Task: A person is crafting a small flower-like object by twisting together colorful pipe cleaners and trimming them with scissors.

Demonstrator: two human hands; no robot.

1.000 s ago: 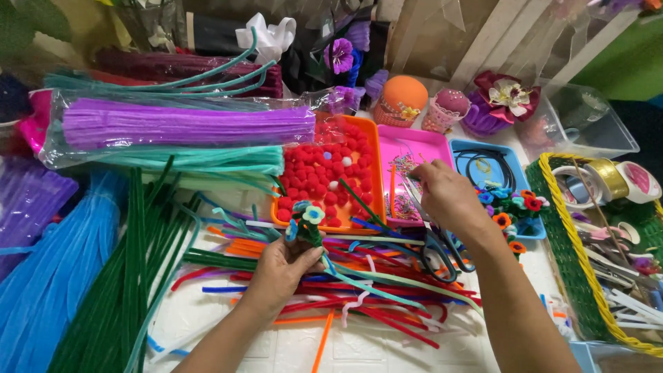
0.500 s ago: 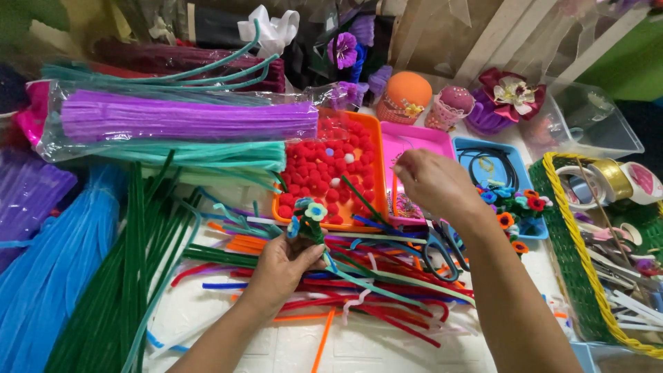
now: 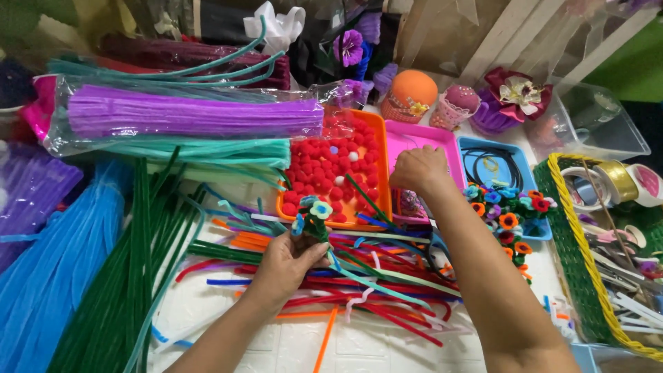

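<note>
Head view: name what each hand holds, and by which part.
Left hand grips the small flower sprig by its stem. Right hand: cannot tell.

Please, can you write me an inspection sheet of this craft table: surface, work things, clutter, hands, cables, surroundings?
Surface: white table, mostly covered.
Work things: small pipe-cleaner flower bunch in left hand; pink tray under right hand.
Clutter: loose pipe cleaners, orange tray of red pompoms, green basket with tape rolls.
Hands: left shut on bunch; right fingers hidden.
Cables: nothing seen.
Surroundings: bagged purple pipe cleaners, clear box.
</note>
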